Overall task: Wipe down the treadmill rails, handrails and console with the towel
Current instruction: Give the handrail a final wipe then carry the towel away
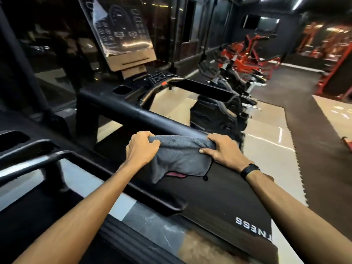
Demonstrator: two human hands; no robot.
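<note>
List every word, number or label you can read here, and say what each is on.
"NESS", white letters seen upside down, cut off by the edge of the black treadmill belt.
Icons on the plastic-wrapped console panel: too blurred to read.
No other text is legible.

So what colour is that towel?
Grey, the towel, with a dark red patch at its lower edge; head view.

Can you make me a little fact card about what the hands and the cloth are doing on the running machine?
place: a gym, with red exercise machines at the back
towel: grey towel, draped over the black handrail
left hand: left hand grips the towel's left end on the rail
right hand: right hand pinches the towel's right end
wrist: black band on the right wrist
console: console, covered in clear plastic, untouched
belt: black treadmill belt below the towel
</note>
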